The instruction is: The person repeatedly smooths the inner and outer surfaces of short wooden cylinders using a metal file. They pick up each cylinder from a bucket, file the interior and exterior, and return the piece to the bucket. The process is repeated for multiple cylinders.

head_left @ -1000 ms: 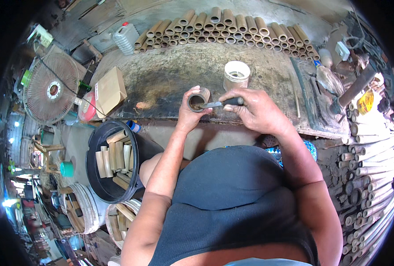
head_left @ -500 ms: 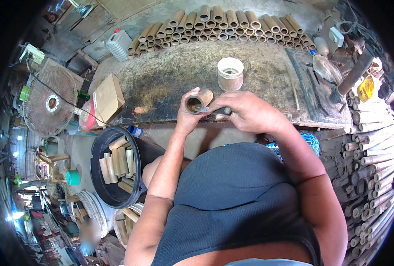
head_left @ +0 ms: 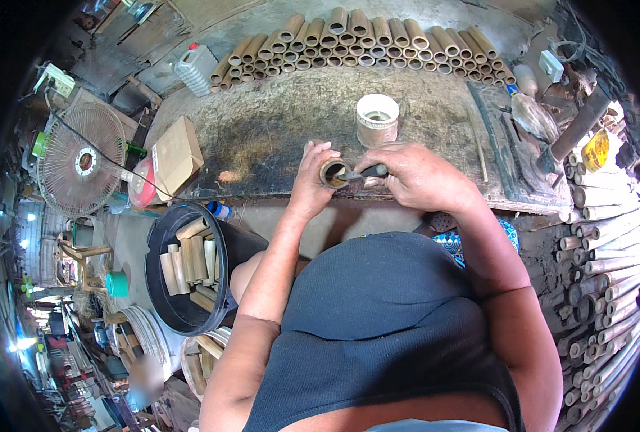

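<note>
Fan: one round fan (head_left: 84, 160) with a wire cage and a red base, at the far left.
Green container: one small teal-green cylinder (head_left: 117, 284), below the fan in view.
Box: one brown cardboard box (head_left: 179, 158), on the left end of the worn, dark-stained wooden bench (head_left: 291, 108).
Tub: one round black plastic tub (head_left: 242, 237) beside the bench, holding several pale bamboo pieces (head_left: 194, 261); they overlap, so I cannot count them exactly.
Jug: one translucent plastic jug (head_left: 196, 70) with a red cap, at the back left of the bench.
Left hand: one bare left hand (head_left: 311, 178), wrapped around the tube's side, apart from the other hand.
Tube in work: one short, hollow brown bamboo tube (head_left: 333, 173), in the left hand near the bench's front edge, open end facing the wearer.
Stack: dozens of brown bamboo tubes (head_left: 363, 45), piled in rows along the back of the bench.
Tool: one dark-handled tool with a metal blade (head_left: 376, 171), its tip at the tube's mouth.
Pot: one whitish cylindrical container (head_left: 377, 131), open-topped, standing behind the hands.
Right hand: one bare right hand (head_left: 415, 174), clamped on the tool's handle.
Stick: one thin pale stick (head_left: 480, 155), lying on the bench.
Poles: many long pale bamboo poles (head_left: 607, 294), heaped at the far right.
</note>
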Motion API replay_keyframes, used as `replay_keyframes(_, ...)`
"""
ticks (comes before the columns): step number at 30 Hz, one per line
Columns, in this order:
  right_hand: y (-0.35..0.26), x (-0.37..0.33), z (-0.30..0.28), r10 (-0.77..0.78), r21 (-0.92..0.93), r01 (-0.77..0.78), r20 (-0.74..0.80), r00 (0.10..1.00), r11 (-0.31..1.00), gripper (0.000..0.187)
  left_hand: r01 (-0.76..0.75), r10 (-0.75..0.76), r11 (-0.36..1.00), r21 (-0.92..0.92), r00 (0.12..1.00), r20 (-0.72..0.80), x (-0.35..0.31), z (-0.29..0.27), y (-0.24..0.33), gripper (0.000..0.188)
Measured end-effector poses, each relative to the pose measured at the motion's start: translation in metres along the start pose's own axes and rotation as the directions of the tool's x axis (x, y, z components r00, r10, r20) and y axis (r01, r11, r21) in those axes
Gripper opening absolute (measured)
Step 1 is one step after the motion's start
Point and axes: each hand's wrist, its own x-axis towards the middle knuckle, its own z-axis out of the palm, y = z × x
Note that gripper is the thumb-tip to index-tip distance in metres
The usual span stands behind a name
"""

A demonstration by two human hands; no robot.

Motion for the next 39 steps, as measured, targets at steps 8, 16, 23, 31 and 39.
replay_keyframes(8,-0.005,-0.003,0.018,0.076,0.03,-0.073,-0.093,0.993,0.997,0.028,-0.006,0.006,0.995,0.098,1.0,-0.004,0.001,-0.005,0.007,0.062)
replay_keyframes(16,-0.01,-0.005,0.027,-0.104,-0.213,0.065,-0.177,0.979,0.975,0.025,0.062,-0.063,0.996,0.069,0.998,0.018,0.001,-0.006,0.009,0.065)
replay_keyframes(23,-0.009,0.001,0.043,0.105,-0.068,-0.123,-0.221,0.97,0.99,0.021,0.031,-0.033,0.988,0.152,0.999,0.006,0.0,-0.007,0.01,0.064)
replay_keyframes(31,-0.014,0.004,0.047,-0.008,-0.102,-0.03,-0.354,0.935,0.994,0.023,0.099,-0.099,0.995,-0.027,0.995,0.003,-0.005,-0.008,0.009,0.066)
replay_keyframes(39,-0.01,0.01,0.058,0.047,-0.036,-0.057,-0.241,0.969,0.998,0.023,0.155,-0.175,0.947,-0.282,0.984,-0.046,-0.011,-0.003,0.002,0.071)
